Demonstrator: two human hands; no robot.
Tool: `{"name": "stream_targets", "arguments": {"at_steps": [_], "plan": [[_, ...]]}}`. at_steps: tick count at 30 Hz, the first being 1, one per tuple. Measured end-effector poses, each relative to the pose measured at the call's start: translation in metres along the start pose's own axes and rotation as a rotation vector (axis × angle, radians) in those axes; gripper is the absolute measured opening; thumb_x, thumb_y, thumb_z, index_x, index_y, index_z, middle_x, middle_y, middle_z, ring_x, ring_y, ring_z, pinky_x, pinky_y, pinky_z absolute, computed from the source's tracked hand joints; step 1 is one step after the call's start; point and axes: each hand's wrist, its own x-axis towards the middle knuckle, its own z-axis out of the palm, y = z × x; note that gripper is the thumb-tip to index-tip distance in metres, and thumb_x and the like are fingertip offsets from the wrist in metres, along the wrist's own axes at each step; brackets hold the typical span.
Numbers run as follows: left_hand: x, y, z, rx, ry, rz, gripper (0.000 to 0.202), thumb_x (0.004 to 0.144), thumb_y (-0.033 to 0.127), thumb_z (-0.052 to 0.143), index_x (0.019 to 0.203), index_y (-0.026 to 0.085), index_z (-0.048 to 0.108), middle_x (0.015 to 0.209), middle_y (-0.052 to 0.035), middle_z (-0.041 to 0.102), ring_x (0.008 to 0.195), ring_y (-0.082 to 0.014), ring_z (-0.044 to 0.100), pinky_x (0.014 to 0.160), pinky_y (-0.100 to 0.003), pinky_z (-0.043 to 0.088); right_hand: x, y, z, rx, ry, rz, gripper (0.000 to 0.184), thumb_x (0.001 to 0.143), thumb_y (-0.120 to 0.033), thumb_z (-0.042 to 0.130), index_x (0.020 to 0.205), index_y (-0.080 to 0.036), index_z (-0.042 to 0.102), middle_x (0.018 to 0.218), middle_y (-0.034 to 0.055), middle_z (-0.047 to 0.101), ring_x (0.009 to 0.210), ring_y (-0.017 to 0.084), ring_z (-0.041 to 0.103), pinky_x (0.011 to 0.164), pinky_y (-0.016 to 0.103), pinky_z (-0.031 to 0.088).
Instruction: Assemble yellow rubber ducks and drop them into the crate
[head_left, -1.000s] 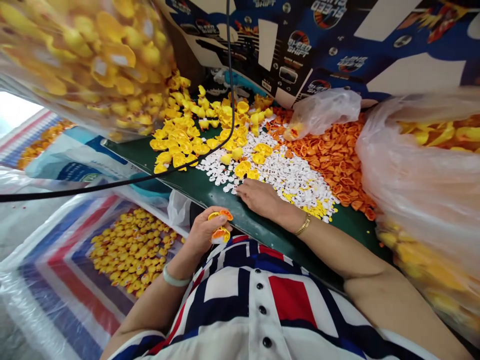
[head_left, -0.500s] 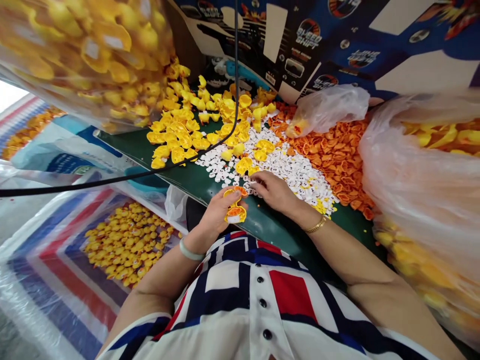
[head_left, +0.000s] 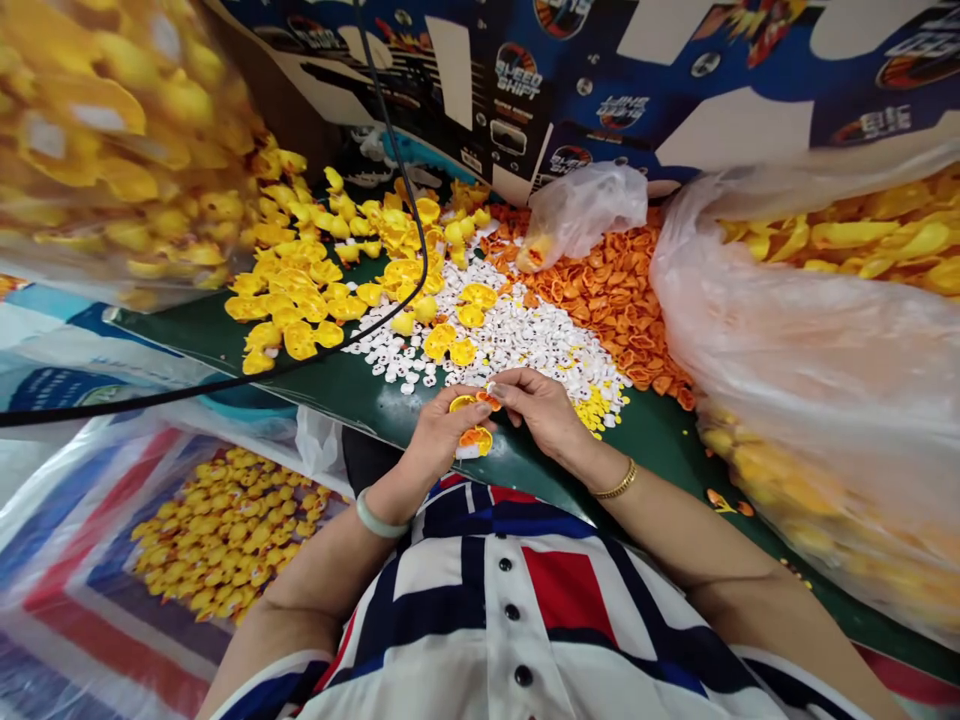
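My left hand is closed round a yellow plastic duck shell, its hollow side up, with orange and white pieces set in it. At its upper end an orange beak piece shows between both hands. My right hand pinches a small white eye piece against that orange part; the fingers partly hide it. Just beyond the hands lies a spread of white eye pieces with dark dots. Several open yellow duck shells rest on top of them.
Orange pieces are heaped behind right, beside a big plastic bag of yellow parts. Another full bag stands left. A black cable crosses in front of loose yellow shells. Finished-looking ducks fill a striped-lined container lower left.
My right hand has come from the edge of the white pile to the shell in my left hand, bringing a white eye piece. The view has shifted to the right.
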Motion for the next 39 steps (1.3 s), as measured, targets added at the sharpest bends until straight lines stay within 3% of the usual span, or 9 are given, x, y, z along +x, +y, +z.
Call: {"name": "stream_targets", "arguments": {"at_steps": [10, 16, 21, 24, 27, 31, 33, 36, 39], "plan": [[-0.007, -0.004, 0.006, 0.1, 0.101, 0.11, 0.04, 0.065, 0.037, 0.085, 0.093, 0.015, 0.066, 0.074, -0.0019, 0.072, 0.062, -0.0139, 0.068, 0.062, -0.024, 0.054, -0.005, 0.018, 0.003, -0.137, 0.102, -0.096, 0.03, 0.081, -0.048, 0.07, 0.092, -0.02, 0.067, 0.063, -0.0046, 0.06, 0.047, 0.009, 0.051, 0.047, 0.022, 0.043], [-0.004, -0.001, 0.005, 0.002, 0.072, 0.002, 0.043, 0.065, 0.036, 0.085, 0.095, 0.014, 0.064, 0.068, -0.0027, 0.07, 0.053, -0.0142, 0.065, 0.053, -0.023, 0.05, -0.01, 0.014, -0.001, -0.248, 0.101, -0.144, 0.029, 0.088, -0.047, 0.064, 0.097, -0.02, 0.068, 0.07, -0.0022, 0.062, 0.051, 0.009, 0.054, 0.05, 0.024, 0.048], [0.004, 0.005, 0.005, -0.217, -0.003, -0.076, 0.041, 0.06, 0.03, 0.087, 0.088, 0.013, 0.062, 0.072, -0.0022, 0.069, 0.054, -0.0123, 0.062, 0.053, -0.024, 0.05, -0.004, 0.011, -0.012, -0.412, -0.1, -0.389, 0.04, 0.086, -0.045, 0.069, 0.119, -0.024, 0.065, 0.102, 0.0048, 0.061, 0.075, 0.013, 0.06, 0.067, 0.03, 0.054], [0.008, 0.004, 0.006, -0.211, -0.046, -0.125, 0.042, 0.06, 0.031, 0.087, 0.087, 0.013, 0.062, 0.069, -0.0019, 0.067, 0.052, -0.0129, 0.062, 0.05, -0.024, 0.048, 0.001, 0.012, -0.016, -0.425, -0.087, -0.397, 0.04, 0.082, -0.042, 0.074, 0.117, -0.024, 0.065, 0.098, 0.0042, 0.06, 0.077, 0.015, 0.06, 0.069, 0.031, 0.055], [0.013, 0.005, 0.009, -0.141, -0.056, -0.134, 0.046, 0.063, 0.043, 0.085, 0.089, 0.013, 0.061, 0.068, -0.0026, 0.066, 0.049, -0.0139, 0.06, 0.046, -0.024, 0.044, 0.004, 0.008, -0.023, -0.413, -0.068, -0.365, 0.034, 0.087, -0.042, 0.068, 0.115, -0.023, 0.065, 0.094, 0.0035, 0.061, 0.077, 0.015, 0.061, 0.066, 0.03, 0.054], [0.02, 0.021, 0.024, -0.059, -0.098, -0.061, 0.051, 0.077, 0.06, 0.068, 0.098, 0.014, 0.062, 0.08, -0.0064, 0.068, 0.059, -0.0162, 0.064, 0.053, -0.027, 0.048, 0.002, -0.005, -0.041, -0.417, 0.026, -0.364, 0.037, 0.089, -0.047, 0.064, 0.116, -0.023, 0.064, 0.09, 0.0027, 0.062, 0.066, 0.012, 0.059, 0.057, 0.027, 0.052], [0.027, 0.035, 0.035, 0.029, -0.137, 0.02, 0.045, 0.083, 0.057, 0.06, 0.103, 0.016, 0.061, 0.084, -0.0059, 0.068, 0.065, -0.0178, 0.066, 0.06, -0.03, 0.05, 0.0, -0.014, -0.051, -0.378, 0.103, -0.355, 0.04, 0.087, -0.051, 0.066, 0.115, -0.022, 0.064, 0.086, 0.0008, 0.061, 0.06, 0.011, 0.057, 0.053, 0.026, 0.051], [0.044, 0.05, 0.048, 0.295, -0.189, 0.279, 0.034, 0.089, 0.045, 0.056, 0.111, 0.019, 0.058, 0.098, -0.0066, 0.068, 0.085, -0.0196, 0.066, 0.077, -0.034, 0.052, -0.004, -0.023, -0.062, -0.306, 0.173, -0.346, 0.044, 0.083, -0.054, 0.07, 0.113, -0.022, 0.064, 0.08, -0.0019, 0.06, 0.055, 0.009, 0.055, 0.05, 0.025, 0.05], [0.069, 0.054, 0.051, 0.63, -0.144, 0.475, 0.025, 0.086, 0.038, 0.063, 0.101, 0.018, 0.061, 0.1, -0.007, 0.066, 0.096, -0.0194, 0.06, 0.09, -0.035, 0.047, -0.008, -0.025, -0.07, -0.312, 0.202, -0.35, 0.044, 0.081, -0.054, 0.07, 0.11, -0.021, 0.064, 0.078, -0.0025, 0.059, 0.052, 0.009, 0.055, 0.049, 0.026, 0.049]]}}
